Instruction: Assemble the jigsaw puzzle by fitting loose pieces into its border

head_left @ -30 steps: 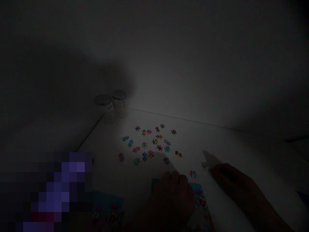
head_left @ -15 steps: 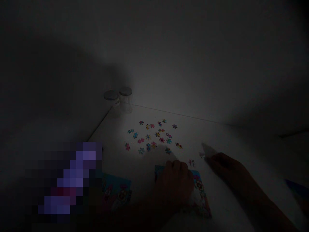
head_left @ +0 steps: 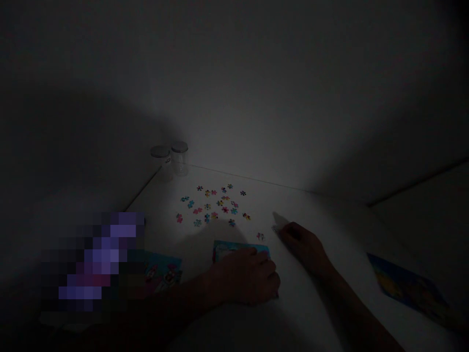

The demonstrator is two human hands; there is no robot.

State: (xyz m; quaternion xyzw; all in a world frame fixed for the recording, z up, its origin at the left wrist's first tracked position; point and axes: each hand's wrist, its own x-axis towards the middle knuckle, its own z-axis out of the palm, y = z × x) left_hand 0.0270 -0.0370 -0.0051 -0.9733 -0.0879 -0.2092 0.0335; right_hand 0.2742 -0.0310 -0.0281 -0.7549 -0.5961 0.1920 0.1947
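Note:
The scene is very dim. My left hand lies over a partly covered picture puzzle, its fingers bent down at the puzzle's right side. Whatever lies under those fingertips is hidden. To the right, my right hand rests low on the white table with its fingers pinched at a small pale puzzle piece. Another loose piece lies between that hand and the puzzle's top edge. Beyond both hands, several colourful puzzle pieces are scattered apart on the table.
Two clear jars with lids stand at the far left corner, against the wall. A second colourful picture sheet lies at left, partly behind a pixelated patch. On the right lies a blue and yellow picture sheet.
The view has swung to the right, bringing more of the right-hand sheet into sight. My left hand has slid rightward and nearer over the puzzle. My right hand stays by the pale piece.

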